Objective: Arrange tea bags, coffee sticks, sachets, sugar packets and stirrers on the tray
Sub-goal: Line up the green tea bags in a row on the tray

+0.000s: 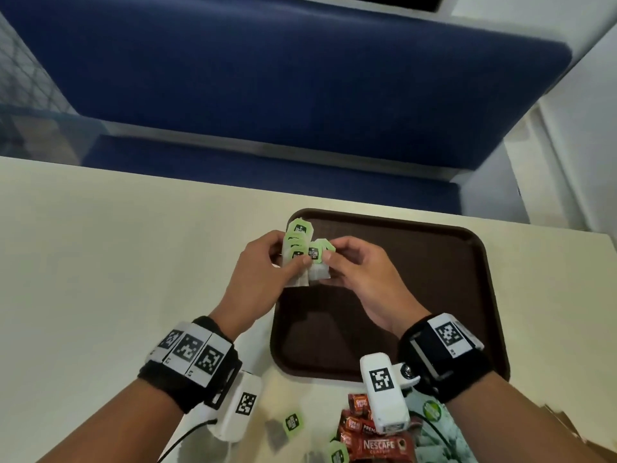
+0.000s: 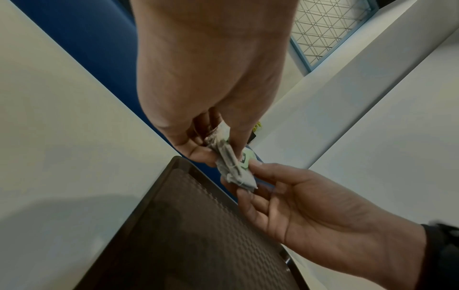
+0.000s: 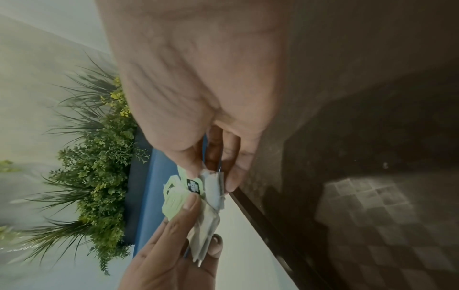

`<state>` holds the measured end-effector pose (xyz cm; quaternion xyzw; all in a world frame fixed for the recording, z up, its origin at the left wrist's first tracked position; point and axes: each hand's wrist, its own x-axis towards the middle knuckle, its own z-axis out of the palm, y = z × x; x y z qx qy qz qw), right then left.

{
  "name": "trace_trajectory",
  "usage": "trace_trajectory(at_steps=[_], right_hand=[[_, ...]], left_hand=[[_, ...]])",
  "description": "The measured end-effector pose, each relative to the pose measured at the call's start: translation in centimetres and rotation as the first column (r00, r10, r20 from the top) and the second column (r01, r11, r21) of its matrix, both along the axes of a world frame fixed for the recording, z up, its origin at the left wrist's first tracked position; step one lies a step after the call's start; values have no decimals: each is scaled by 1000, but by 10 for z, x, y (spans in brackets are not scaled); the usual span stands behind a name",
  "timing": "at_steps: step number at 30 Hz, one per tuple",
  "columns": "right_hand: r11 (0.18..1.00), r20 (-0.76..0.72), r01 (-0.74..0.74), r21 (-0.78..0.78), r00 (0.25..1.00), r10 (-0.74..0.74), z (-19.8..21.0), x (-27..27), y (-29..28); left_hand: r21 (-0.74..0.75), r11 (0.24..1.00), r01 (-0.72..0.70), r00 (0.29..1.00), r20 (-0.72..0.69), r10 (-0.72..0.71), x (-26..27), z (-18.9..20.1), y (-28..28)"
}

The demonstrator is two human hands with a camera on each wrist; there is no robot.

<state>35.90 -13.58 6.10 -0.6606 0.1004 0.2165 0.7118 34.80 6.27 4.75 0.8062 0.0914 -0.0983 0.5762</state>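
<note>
A dark brown tray lies bare on the cream table. Above its far left corner both hands hold tea bags with green tags. My left hand grips a stack of tea bags, thumb pressed on the front. My right hand pinches one more tea bag beside the stack, touching it. In the left wrist view the bundle of tea bags sits between both hands' fingertips. In the right wrist view the green tags fan out under my left thumb.
Near the table's front edge lie loose tea bags, red Nescafe coffee sachets and a green-printed packet. A blue bench runs behind the table. A potted plant shows in the right wrist view.
</note>
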Motion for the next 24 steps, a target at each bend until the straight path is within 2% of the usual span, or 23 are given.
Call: trace_trajectory(at_steps=[8,17,21,24], right_hand=[[992,-18,125,-17,992,-125,-21,29,5],[995,-27,93,27,995,-92,-29,39,6],[984,45,146,-103,989,-142,-35,53,5],[954,126,134,-268,987,-103,-43,68,7]], left_hand=[[-16,1000,-14,1000,3,14,30,-12,1],[28,1000,1,1000,-13,0,41,-21,16],[-9,1000,-23,1000,-17,23,42,-21,28],[-32,999,-41,999,-28,40,44,-22,38]])
